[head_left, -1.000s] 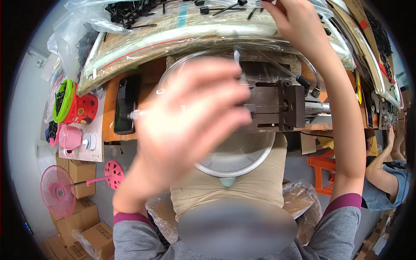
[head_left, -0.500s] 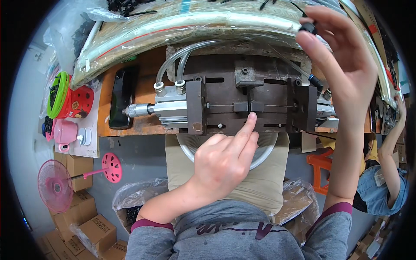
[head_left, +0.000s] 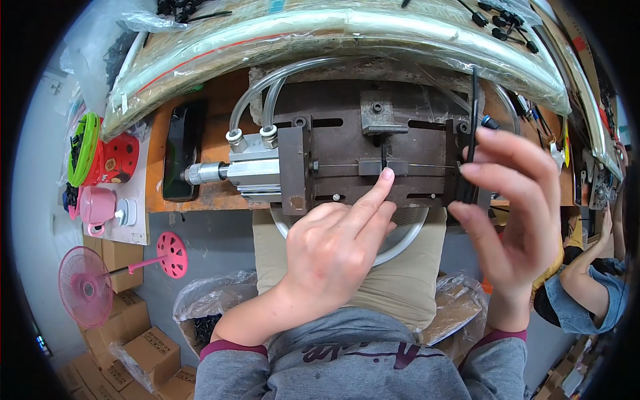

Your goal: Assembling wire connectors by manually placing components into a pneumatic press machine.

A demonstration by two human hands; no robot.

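My left hand [head_left: 340, 237] reaches over the near edge of a dark metal fixture [head_left: 347, 147]. Its index finger is stretched out, with the tip at a small dark block [head_left: 383, 167] in the middle, where a thin black piece stands in a slot; nothing is gripped. To the right, my right hand [head_left: 523, 207] pinches a long, thin black plastic stick [head_left: 475, 100], thicker at its lower end and held roughly upright. A silver air cylinder [head_left: 255, 177] with clear hoses is fixed to the fixture's left end; the right end is largely behind my right hand.
Beyond the fixture, a plastic-covered ledge [head_left: 320, 40] carries several black stemmed parts [head_left: 510, 23]. A phone [head_left: 183, 150] lies on the left of the wooden bench. A white-rimmed basin [head_left: 407, 243] rests beneath my left hand. Another person's arm [head_left: 587, 277] shows at the right.
My right hand has come down and nearer from the far ledge, bringing the black stick beside the fixture's right end. My left index finger stays at the middle block.
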